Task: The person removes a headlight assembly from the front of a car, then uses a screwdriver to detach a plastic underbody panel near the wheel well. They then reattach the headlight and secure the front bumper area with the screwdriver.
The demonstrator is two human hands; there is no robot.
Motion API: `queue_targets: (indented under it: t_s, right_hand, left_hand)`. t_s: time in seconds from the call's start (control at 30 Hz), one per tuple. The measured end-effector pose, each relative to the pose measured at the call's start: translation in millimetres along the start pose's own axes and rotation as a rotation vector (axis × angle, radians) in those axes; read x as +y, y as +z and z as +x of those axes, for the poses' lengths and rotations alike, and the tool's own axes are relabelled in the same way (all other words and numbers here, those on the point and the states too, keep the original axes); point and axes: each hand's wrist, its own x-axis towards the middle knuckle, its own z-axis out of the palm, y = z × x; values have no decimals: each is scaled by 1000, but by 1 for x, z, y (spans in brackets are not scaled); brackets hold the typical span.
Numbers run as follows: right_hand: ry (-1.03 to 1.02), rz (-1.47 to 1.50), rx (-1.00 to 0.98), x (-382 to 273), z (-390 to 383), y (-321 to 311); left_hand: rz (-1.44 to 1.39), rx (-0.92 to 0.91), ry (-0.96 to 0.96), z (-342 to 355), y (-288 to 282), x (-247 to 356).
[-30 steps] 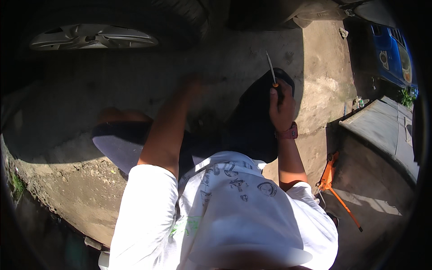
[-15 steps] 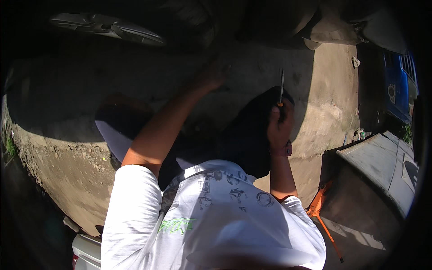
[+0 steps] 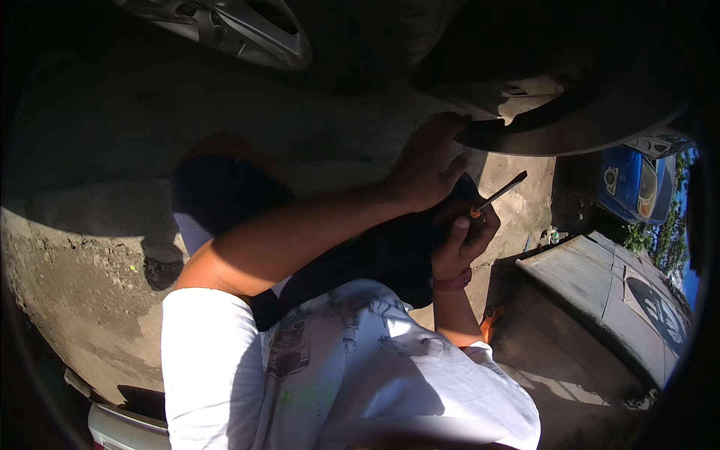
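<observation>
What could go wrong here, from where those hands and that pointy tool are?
Possibly two things. The right hand holds a screwdriver with its bare tip pointing up and outward below a dark curved panel, so a careless swing might scratch it. The left hand is right by the panel's end, in deep shade; if that edge is sharp, which I can't tell, its fingers could get scraped.

Rough ground [image 3: 97, 300], partly sunlit, partly shaded. On it: pale block [image 3: 77, 382] at lower left, small debris [image 3: 553, 235] at right, orange object [image 3: 490, 322], mostly hidden.
</observation>
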Motion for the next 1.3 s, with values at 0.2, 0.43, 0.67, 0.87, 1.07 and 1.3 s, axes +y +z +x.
queue_targets:
  t_s: [0.2,0.43,0.67,0.87,1.07,1.3]
  right_hand:
    - [102,171,-164,-65,14,48]
    - [216,335,-50,-105,54,82]
    - [249,335,100,-128,70,103]
    - [254,274,220,-128,76,118]
    - [184,122,208,-135,89,122]
    - [21,18,227,-138,103,121]
  left_hand:
    - [-147,-13,-197,16,-11,-7]
    - [-365,-240,-294,21,-20,-11]
    - [-641,-668,-603,18,-32,-22]
    - [-729,-727,-376,10,-33,-28]
    - [-454,-677,41,6,-49,-19]
    - [-468,-726,16,24,-66,4]
